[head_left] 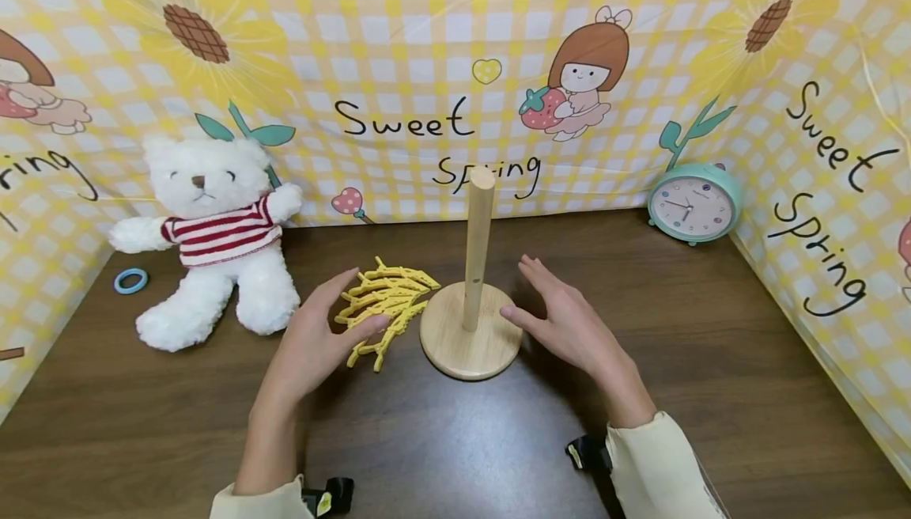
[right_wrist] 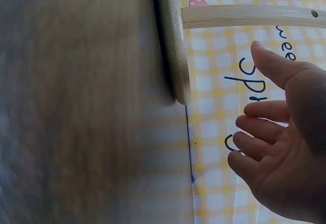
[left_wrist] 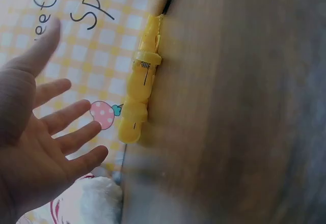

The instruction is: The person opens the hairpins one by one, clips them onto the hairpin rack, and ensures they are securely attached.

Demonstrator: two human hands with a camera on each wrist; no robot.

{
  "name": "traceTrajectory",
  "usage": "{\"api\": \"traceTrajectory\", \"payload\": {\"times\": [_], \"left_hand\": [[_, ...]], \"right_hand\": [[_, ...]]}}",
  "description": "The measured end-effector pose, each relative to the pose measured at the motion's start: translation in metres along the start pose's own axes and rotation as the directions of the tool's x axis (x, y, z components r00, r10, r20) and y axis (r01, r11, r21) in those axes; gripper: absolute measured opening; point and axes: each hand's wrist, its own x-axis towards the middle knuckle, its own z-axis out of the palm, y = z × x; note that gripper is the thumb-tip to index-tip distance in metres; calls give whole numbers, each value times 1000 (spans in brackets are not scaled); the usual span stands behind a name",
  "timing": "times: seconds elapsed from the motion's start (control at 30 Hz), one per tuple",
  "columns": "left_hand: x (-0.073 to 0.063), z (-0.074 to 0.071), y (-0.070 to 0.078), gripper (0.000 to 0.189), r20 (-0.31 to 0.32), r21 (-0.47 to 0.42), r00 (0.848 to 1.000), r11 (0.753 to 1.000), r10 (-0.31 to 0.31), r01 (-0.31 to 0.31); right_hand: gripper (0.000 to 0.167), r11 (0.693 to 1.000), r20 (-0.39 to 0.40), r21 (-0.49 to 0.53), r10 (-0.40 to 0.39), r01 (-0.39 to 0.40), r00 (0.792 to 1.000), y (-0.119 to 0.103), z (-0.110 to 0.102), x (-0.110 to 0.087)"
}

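A wooden stand (head_left: 436, 341) with a round base and an upright rod (head_left: 478, 242) rises from the middle of the table, like a paper towel holder. Left of its base lies a fanned-out pile of yellow plastic clothespins (head_left: 387, 295); a small metal spring shows on one clothespin (left_wrist: 140, 81) in the left wrist view. My left hand (head_left: 313, 345) hovers by the pile, fingers spread and palm bare, its thumb overlapping the clothespins in the head view. To the right of the stand, my right hand (head_left: 572, 325) holds nothing, its fingers loosely extended and thumb tip near the base's edge.
A white teddy bear (head_left: 228, 234) in a striped shirt sits at the back left, with a blue ring (head_left: 131, 281) beside it. At the back right stands a mint alarm clock (head_left: 693, 204). A yellow checked cloth (head_left: 398, 44) encloses the brown table (head_left: 455, 456).
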Motion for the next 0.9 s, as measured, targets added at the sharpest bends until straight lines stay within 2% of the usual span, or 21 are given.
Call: {"api": "traceTrajectory", "payload": {"times": [0.37,0.63,0.9], "left_hand": [[1,5,-13,75,13,7,998,998,-57,57],[2,6,-18,73,31,32,997,997,-77,76],[3,5,-20,65,4,6,997,997,-82,82]], "right_hand": [[77,998,30,46,-35,34,999,6,4,3],[74,998,77,-4,-60,60,995,10,8,4],[76,998,148,16,-67,65,987,10,9,3]]}}
